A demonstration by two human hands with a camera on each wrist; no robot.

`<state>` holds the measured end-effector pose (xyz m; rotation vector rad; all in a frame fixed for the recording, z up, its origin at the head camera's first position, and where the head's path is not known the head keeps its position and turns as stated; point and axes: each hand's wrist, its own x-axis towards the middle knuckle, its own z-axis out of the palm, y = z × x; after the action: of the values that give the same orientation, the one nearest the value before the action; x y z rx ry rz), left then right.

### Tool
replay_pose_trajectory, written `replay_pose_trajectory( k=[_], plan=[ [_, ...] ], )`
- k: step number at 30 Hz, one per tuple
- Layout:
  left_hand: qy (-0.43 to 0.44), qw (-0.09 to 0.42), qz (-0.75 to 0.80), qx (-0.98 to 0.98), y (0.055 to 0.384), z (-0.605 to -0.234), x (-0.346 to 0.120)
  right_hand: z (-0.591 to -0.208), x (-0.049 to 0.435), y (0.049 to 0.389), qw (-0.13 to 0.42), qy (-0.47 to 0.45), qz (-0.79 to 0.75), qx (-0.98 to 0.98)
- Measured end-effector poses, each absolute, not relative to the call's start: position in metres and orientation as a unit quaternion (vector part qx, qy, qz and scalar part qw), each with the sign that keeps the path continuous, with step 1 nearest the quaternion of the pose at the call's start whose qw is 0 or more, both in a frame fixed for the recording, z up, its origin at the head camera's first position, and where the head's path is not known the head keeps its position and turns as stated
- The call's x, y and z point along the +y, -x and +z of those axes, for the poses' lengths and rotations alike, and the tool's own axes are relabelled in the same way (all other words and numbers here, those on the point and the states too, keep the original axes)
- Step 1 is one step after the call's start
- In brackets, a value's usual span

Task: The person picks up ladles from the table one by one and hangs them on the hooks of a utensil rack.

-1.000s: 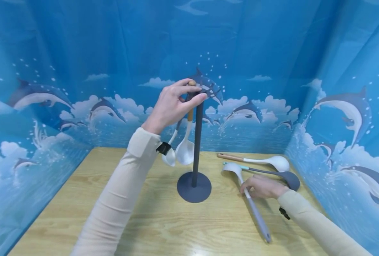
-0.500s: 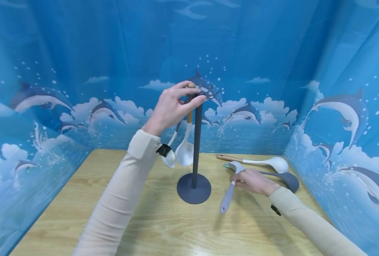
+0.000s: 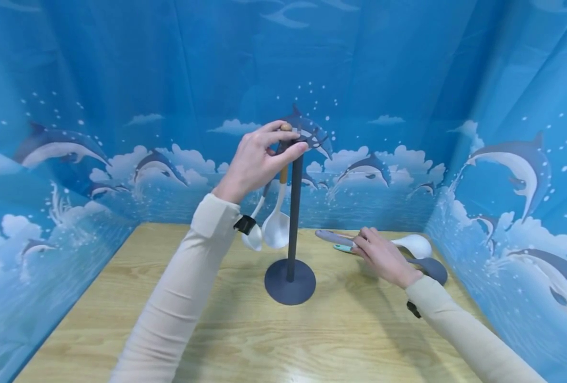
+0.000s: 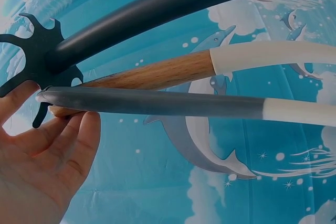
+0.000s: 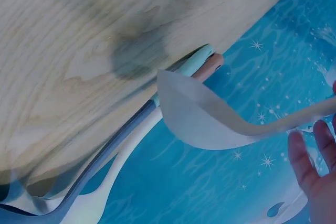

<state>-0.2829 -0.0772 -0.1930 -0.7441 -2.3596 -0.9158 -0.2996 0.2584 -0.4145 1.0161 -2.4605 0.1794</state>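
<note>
My left hand (image 3: 257,154) grips the hooked top of a dark utensil stand (image 3: 295,213), thumb in front of it. From its hooks hang a white ladle with a wooden handle (image 3: 277,230) and a grey-handled white ladle (image 3: 252,239); their handles cross near my fingers (image 4: 86,140) in the left wrist view. On the right, my right hand (image 3: 384,258) holds a third white ladle by its neck, its lilac-grey handle (image 3: 328,237) pointing left. The right wrist view shows that ladle's bowl (image 5: 202,114) above the table; in the head view my hand hides it.
Under and behind my right hand lie a white ladle (image 3: 417,246) with a wooden handle and a dark grey ladle (image 3: 432,270) with a mint handle end (image 3: 343,248). The stand's round base (image 3: 277,290) rests mid-table. Blue dolphin curtains (image 3: 207,80) enclose the wooden table (image 3: 245,340).
My right hand has lifted the lilac-handled ladle off the table and turned it, so its handle swings from pointing toward me to pointing left. The left hand stays on the stand.
</note>
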Motion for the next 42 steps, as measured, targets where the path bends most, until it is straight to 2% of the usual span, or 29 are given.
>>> replay_pose_trajectory(
  k=[3,8,11,23,34,42],
  plan=[
    [0.273,0.248,-0.336,-0.866,0.283,-0.192,-0.077,-0.411,0.259,0.301,0.231,-0.36,0.091,-0.899],
    [0.277,0.247,-0.34,-0.864,0.284,-0.193,-0.076,-0.405,0.256,0.301,0.155,-0.293,0.195,-0.923],
    [0.278,0.248,-0.343,-0.862,0.284,-0.194,-0.075,-0.4,0.252,0.302,0.138,-0.25,0.264,-0.921],
    [0.265,0.263,-0.356,-0.857,0.284,-0.196,-0.075,-0.371,0.226,0.305,0.227,-0.24,0.394,-0.858],
    [0.26,0.251,-0.368,-0.856,0.282,-0.201,-0.075,-0.36,0.205,0.304,0.233,-0.225,0.427,-0.844],
    [0.263,0.256,-0.384,-0.847,0.284,-0.198,-0.073,-0.347,0.196,0.306,0.285,-0.243,0.417,-0.828]
  ],
)
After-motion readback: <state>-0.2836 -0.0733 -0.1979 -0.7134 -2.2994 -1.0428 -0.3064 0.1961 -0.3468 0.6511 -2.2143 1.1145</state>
